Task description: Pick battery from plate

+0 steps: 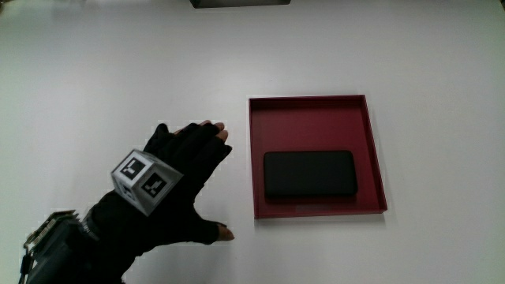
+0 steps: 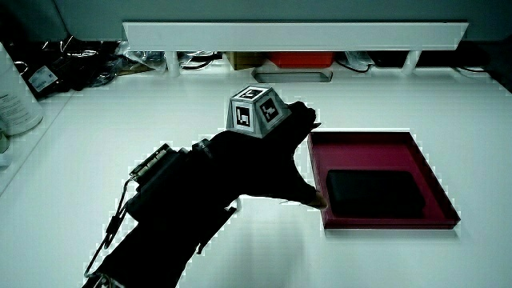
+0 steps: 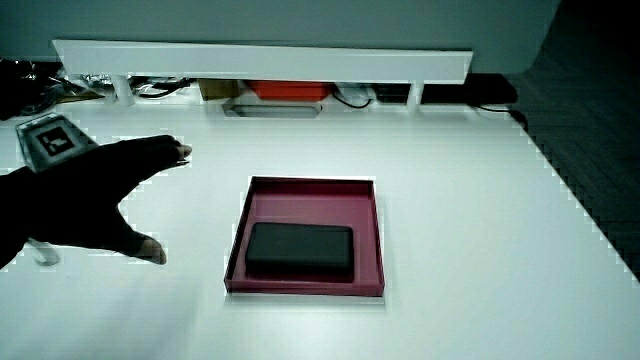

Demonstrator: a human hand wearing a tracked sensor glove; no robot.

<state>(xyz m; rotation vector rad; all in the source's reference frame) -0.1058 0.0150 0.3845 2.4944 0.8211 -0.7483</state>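
A flat black battery (image 1: 309, 174) lies in a square dark red plate (image 1: 316, 118), in the part of it nearer to the person. Both side views show the battery (image 2: 374, 193) (image 3: 300, 250) and the plate (image 2: 364, 148) (image 3: 310, 200) too. The gloved hand (image 1: 177, 177) hovers over the bare white table beside the plate, apart from it, fingers spread and holding nothing. Its patterned cube (image 1: 144, 180) sits on the back of the hand. The hand (image 2: 256, 164) (image 3: 100, 190) shows in both side views, thumb stretched toward the plate.
A low white partition (image 2: 296, 36) runs along the table's edge farthest from the person, with cables and a red item (image 2: 300, 60) under it. A pale container (image 2: 16, 100) stands at the table's edge in a side view.
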